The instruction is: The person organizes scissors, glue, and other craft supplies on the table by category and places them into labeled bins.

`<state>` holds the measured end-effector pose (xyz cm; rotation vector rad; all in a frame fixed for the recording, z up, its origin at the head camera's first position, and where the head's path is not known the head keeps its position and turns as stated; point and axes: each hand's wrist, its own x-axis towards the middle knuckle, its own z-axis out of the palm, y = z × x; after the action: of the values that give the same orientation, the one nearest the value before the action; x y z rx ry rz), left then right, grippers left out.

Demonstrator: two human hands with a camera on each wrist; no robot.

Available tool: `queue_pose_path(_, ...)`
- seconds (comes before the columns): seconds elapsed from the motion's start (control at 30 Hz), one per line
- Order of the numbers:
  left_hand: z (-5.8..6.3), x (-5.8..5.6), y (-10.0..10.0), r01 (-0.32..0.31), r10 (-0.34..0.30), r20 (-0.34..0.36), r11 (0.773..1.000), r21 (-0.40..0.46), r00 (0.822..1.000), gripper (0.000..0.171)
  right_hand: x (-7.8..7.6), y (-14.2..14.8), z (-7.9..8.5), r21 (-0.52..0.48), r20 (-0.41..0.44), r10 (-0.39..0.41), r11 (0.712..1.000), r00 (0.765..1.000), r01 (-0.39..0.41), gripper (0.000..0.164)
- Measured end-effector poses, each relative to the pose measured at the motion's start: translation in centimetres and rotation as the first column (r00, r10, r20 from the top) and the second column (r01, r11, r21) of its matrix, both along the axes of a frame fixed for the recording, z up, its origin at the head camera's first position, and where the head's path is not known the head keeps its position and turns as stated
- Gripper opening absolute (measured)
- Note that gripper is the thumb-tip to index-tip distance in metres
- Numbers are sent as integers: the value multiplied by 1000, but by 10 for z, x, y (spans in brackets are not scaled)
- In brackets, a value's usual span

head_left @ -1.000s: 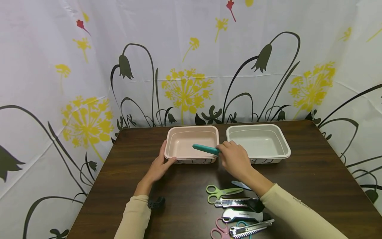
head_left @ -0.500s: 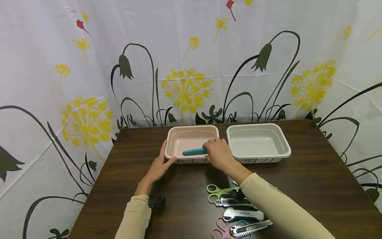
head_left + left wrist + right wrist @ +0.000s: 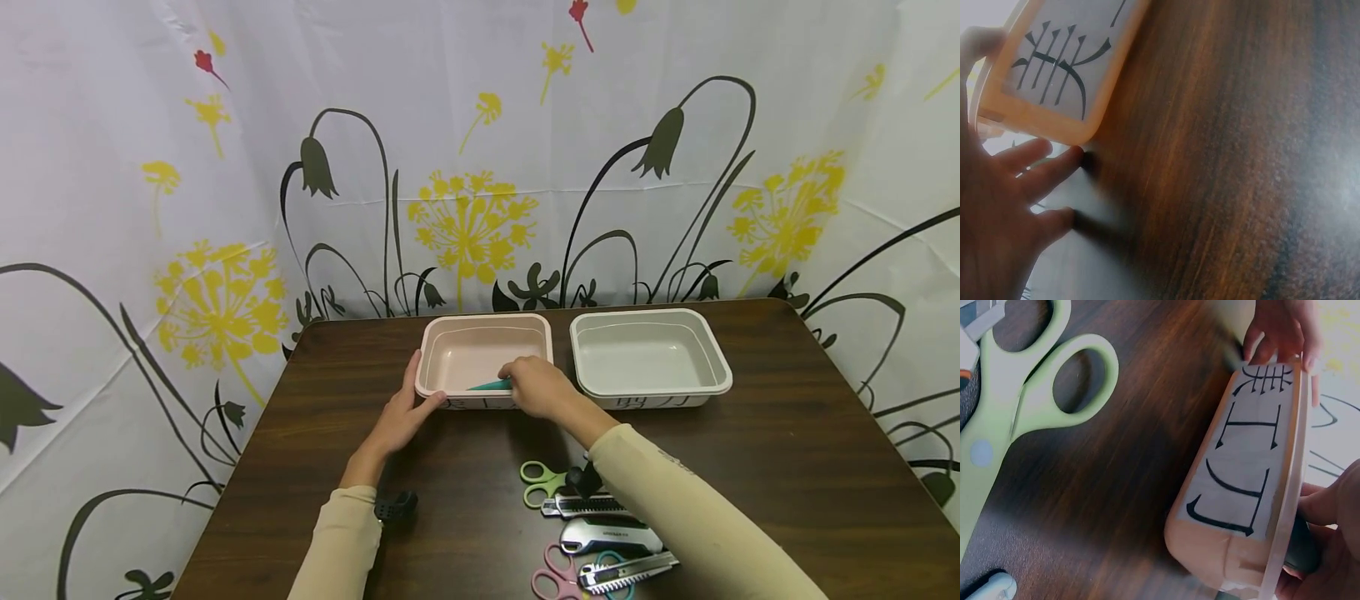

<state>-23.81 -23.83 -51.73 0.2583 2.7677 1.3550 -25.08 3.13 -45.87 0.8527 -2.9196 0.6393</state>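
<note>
A pink plastic box (image 3: pixel 486 320) with a labelled front stands near the table's back edge. My left hand (image 3: pixel 397 422) rests against its front left corner, fingers straight along the side and thumb on the front rim. In the left wrist view, fingertips (image 3: pixel 1075 155) touch the box corner. My right hand (image 3: pixel 538 387) reaches over the front rim and holds a teal utility knife (image 3: pixel 491 385) low inside the box. Its dark end (image 3: pixel 1302 547) shows behind the rim in the right wrist view; the fingers hide much of it.
A pale grey box (image 3: pixel 651 315) stands to the right. Nearer the front lie green scissors (image 3: pixel 537 483), pink-handled scissors (image 3: pixel 553 575), a white-and-dark cutter (image 3: pixel 609 537) and metal utility knives, one a snap-off knife (image 3: pixel 626 573). My right sleeve covers part of this row. A patterned curtain hangs behind.
My right hand has moved left and down with the teal utility knife, from above the pink box's right front rim to inside it. The left hand has stayed at the corner.
</note>
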Motion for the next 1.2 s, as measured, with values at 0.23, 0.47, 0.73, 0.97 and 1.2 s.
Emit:
queue_pose_path(0.23,0,1,0,4,-4,-9,1000,3,1000,90,-4,1,-3,-9,55,73,997,996,-72,29)
queue_pose_path(0.47,1,2,0,12,-12,-9,1000,7,1000,89,-3,2,-8,58,93,201,977,975,-207,36)
queue_pose_path(0.73,1,1,0,8,-8,-20,1000,-2,1000,89,-4,4,-13,113,98,182,975,978,-192,47)
queue_pose_path(0.97,1,1,2,7,-7,-12,1000,-3,1000,88,-3,4,-15,158,100,164,971,981,-178,62)
queue_pose_path(1.2,2,2,2,11,-11,-6,1000,2,1000,88,0,8,-11,158,90,154,973,984,-166,63)
